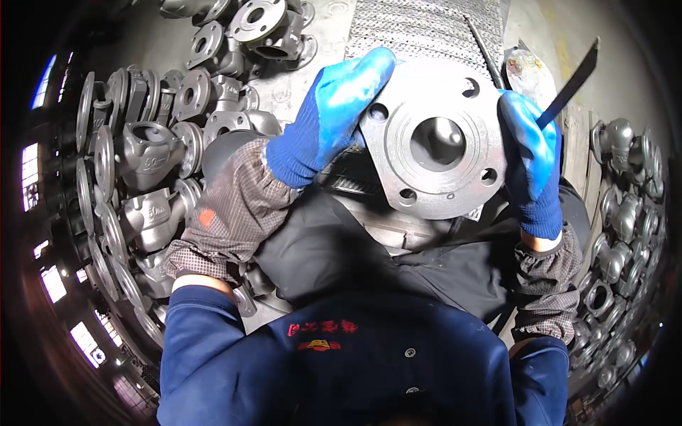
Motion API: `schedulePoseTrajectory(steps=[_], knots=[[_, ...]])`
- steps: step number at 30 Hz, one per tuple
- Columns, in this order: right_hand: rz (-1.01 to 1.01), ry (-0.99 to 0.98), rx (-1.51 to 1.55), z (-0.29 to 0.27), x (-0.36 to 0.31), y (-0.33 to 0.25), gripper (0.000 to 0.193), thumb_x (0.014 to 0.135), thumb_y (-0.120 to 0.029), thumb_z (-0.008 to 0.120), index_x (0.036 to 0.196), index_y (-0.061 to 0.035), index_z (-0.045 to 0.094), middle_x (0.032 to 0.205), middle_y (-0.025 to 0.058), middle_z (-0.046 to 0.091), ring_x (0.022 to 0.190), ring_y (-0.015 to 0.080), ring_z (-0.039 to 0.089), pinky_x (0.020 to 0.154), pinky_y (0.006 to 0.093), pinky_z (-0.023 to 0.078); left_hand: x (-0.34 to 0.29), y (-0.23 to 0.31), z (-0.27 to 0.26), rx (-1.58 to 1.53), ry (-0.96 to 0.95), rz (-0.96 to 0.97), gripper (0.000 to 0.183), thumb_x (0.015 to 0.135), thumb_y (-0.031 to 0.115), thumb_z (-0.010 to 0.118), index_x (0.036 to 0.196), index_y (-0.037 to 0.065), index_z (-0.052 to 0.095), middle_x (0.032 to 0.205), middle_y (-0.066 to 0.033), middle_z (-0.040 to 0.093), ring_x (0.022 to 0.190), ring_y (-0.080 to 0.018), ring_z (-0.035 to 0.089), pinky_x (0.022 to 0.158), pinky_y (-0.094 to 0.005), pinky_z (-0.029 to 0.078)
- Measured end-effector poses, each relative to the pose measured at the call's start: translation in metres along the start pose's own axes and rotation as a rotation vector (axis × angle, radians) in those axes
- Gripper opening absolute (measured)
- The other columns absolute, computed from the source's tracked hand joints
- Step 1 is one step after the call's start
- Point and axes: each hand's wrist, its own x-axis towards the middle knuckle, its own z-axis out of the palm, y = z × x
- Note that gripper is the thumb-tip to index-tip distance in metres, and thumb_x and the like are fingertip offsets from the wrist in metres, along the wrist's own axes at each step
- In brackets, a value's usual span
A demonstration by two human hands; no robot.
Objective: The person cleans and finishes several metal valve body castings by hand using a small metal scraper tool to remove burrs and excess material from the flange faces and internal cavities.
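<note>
While gloved fingers (356,79) hold it, the four-holed flange (439,187) gleams silver-grey

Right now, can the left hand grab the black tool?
Probably not easily: the left hand is holding one edge of the flange, which sits between it and the black tool, and that sticks up from the right hand.

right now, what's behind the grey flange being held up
A textured panel shows past the top of the flange, and dark trousers show below it. Its bore shows a shadowy grey interior. Whatever lies directly behind the metal is covered.
</note>
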Motion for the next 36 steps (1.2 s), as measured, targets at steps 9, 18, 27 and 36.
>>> schedulePoseTrajectory(steps=[9,18,27,36], knots=[[0.442,-0.039,0.46,0.004,0.018,-0.04,0.023,0.085,-0.012,0.055,0.099,0.006,0.06,0.09,0.0144,0.062,0.081,0.0232,0.06,0.075,0.0322,0.047,-0.023,-0.018,0.0,-0.006,-0.003,-0.069,0.06,0.078,0.014,0.072,0.126,-0.007,0.044,0.106,-0.0241,0.061,0.094,-0.034,0.064,0.081,-0.0375,0.051],[0.818,0.033,0.849,0.019,0.031,-0.05,0.03,0.085,-0.024,0.06,0.096,0.0037,0.066,0.079,0.0028,0.063,0.072,0.0091,0.056,0.067,0.0239,0.045,0.004,0.065,-0.017,-0.045,0.087,-0.45,0.045,0.082,0.029,0.063,0.113,-0.002,0.058,0.091,-0.0157,0.062,0.081,-0.0235,0.062,0.074,-0.0361,0.049],[0.829,-0.217,0.874,0.011,0.044,-0.044,0.048,0.098,-0.039,0.035,0.105,-0.0001,0.063,0.08,0.0067,0.068,0.062,0.0079,0.06,0.054,0.0201,0.041,-0.017,0.104,-0.008,0.353,-0.257,-0.464,0.088,0.063,0.027,0.076,0.138,0.001,0.037,0.11,-0.0146,0.06,0.095,-0.0307,0.059,0.097,-0.0469,0.038],[1.196,0.194,0.634,0.018,-0.023,0.046,0.05,0.096,-0.044,0.041,0.112,0.0003,0.059,0.087,0.008,0.067,0.068,0.0076,0.058,0.056,0.018,0.038,-0.015,0.064,-0.033,0.248,-0.13,-0.32,0.077,0.065,0.014,0.066,0.135,-0.005,0.039,0.107,-0.0234,0.061,0.097,-0.0382,0.061,0.096,-0.0446,0.041]])
